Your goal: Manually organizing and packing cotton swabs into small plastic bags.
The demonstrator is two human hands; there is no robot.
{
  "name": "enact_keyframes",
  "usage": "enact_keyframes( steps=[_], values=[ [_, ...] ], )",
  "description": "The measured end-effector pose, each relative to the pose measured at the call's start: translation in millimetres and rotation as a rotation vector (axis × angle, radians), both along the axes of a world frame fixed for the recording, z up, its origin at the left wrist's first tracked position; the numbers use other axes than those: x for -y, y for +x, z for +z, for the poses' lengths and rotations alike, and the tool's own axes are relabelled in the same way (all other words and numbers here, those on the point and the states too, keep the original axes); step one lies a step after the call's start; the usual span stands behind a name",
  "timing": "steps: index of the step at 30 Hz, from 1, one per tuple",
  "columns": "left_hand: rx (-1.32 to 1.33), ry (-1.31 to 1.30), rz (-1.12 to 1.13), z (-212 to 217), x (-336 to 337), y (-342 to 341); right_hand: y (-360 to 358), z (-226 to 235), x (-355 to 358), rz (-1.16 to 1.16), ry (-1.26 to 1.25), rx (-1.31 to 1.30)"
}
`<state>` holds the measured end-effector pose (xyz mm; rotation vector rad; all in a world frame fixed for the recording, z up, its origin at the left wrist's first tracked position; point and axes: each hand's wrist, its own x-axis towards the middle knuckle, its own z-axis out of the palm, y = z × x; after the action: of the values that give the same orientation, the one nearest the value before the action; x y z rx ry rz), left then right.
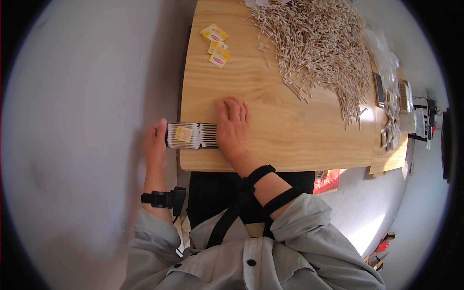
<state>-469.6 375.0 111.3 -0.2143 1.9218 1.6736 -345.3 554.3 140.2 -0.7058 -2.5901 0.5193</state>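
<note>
A narrow black tray [209,147] of cotton swabs lies at the table's left front and sticks out past the left edge. Its swabs are set side by side in two groups, with a small yellow card [183,134] on top of the left group. My left hand [155,140] grips the tray's outer left end, thumb on the near side and the other fingers mostly hidden. My right hand [234,126] rests over the tray's right end, fingers stretched out toward the far side of the table, covering the last swabs there.
A large heap of loose cotton swabs [319,43] covers the table's far right. Several yellow cards [215,44] lie at the far left of the wooden table [290,140]. Clear plastic bags [384,50] and small packs [390,135] line the right side. A wall stands at left.
</note>
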Motion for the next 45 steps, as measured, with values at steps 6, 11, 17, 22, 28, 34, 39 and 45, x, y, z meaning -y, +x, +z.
enact_keyframes(
  steps=[6, 11, 17, 22, 28, 34, 39, 45],
  values=[
    [0.541, 0.548, 0.138, -21, -15, 16, 0, 1, 0, 0.007, 0.02, 0.03],
    [0.479, 0.621, 0.116, -22, -12, 14, -2, 1, 2, 0.012, 0.023, 0.028],
    [0.316, 0.561, 0.161, -22, -8, 9, -16, 2, 17, 0.019, 0.0, 0.0],
    [0.165, 0.386, 0.214, -2, -19, 14, -22, 1, 21, -0.013, -0.016, -0.045],
    [0.058, 0.258, 0.203, 6, -16, 15, -22, -2, 23, 0.027, -0.143, -0.108],
    [0.141, 0.284, 0.089, 12, 0, -3, 8, 13, 38, -0.191, -0.884, -0.572],
    [0.082, 0.24, 0.101, 9, -12, 4, -5, 7, 61, -0.103, -0.846, -0.502],
    [-0.034, 0.159, 0.107, 14, -16, 7, -29, 7, 81, -0.121, -0.917, -0.502]
  ],
)
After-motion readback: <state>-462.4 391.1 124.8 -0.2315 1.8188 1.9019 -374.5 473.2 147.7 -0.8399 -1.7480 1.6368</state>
